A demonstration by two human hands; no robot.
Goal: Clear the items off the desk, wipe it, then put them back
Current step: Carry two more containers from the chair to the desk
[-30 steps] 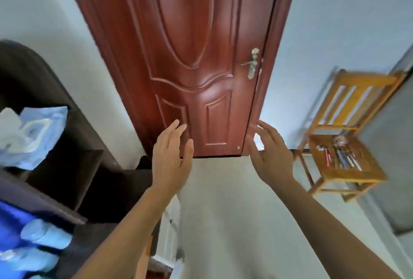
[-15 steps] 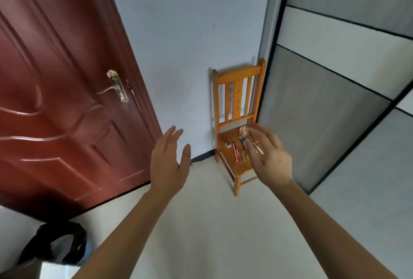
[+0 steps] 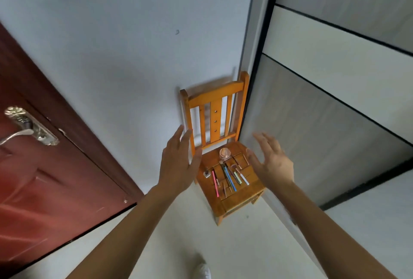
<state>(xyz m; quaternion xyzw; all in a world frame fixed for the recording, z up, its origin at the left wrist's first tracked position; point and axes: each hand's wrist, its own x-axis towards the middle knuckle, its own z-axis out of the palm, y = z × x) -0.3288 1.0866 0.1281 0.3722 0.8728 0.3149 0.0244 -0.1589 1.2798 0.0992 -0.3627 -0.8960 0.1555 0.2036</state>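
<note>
I see my left hand (image 3: 178, 167) and right hand (image 3: 270, 162) raised, fingers straight, holding nothing, apart from the chair (image 3: 214, 95) between them. On its seat lie pens (image 3: 228, 177), a jar (image 3: 225, 153) behind them, and a bottle (image 3: 206, 174) on the left.

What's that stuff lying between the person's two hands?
In the head view, the seat of the wooden chair shows between the left hand and right hand, carrying a small jar, a tiny bottle and a row of pens and brushes.
</note>
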